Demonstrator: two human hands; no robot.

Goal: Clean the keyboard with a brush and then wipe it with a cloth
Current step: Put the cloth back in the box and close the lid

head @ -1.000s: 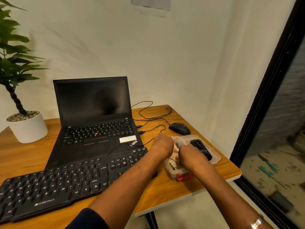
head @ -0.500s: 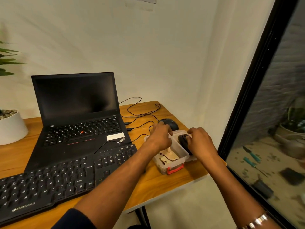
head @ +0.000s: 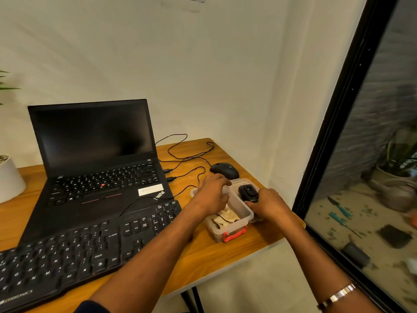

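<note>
The black external keyboard (head: 79, 251) lies at the table's front left. A clear plastic box (head: 234, 232) with a red latch stands to its right, and a beige cloth (head: 226, 216) lies crumpled inside. My left hand (head: 211, 193) hovers over the box's far end with its fingers bent towards the rim, so what they touch is hidden. My right hand (head: 268, 204) grips the near end of the clear lid (head: 237, 185) lying beside the box, which carries a black device (head: 248, 192). I see no brush.
An open black laptop (head: 97, 154) stands behind the keyboard, with thin cables (head: 187, 154) running to a black mouse (head: 224, 170) just beyond the box. A white plant pot (head: 9, 177) sits at far left. The table edge and a black window frame (head: 338, 132) are close on the right.
My right hand left the box and moved right onto the lid with the black device. My left hand shifted towards the box's far end. The view swung right.
</note>
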